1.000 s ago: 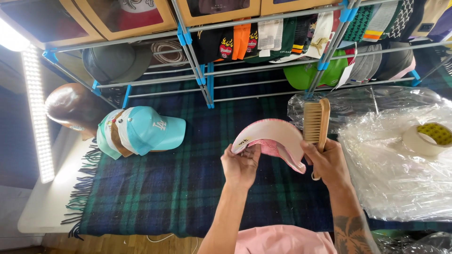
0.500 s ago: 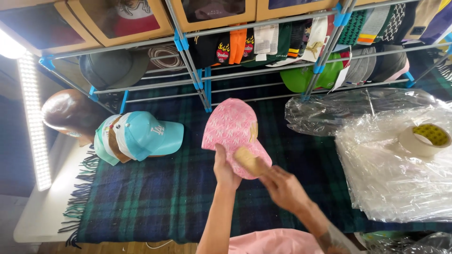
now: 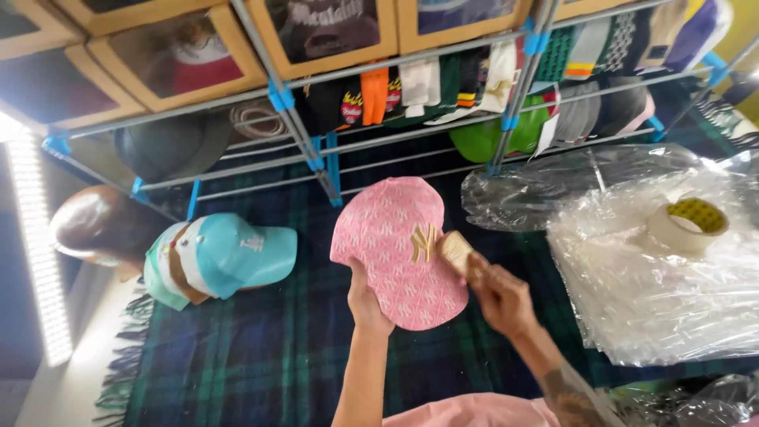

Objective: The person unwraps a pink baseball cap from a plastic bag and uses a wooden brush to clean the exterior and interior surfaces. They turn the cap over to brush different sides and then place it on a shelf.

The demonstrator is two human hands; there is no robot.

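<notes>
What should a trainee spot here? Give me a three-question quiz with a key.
1. True or false: the left hand holds the pink cap.
2. What does the right hand press on the cap? A) tape B) brush C) scissors
3. What lies on the clear bags at right?
Key: 1 true. 2 B, the brush. 3 the tape roll.
</notes>
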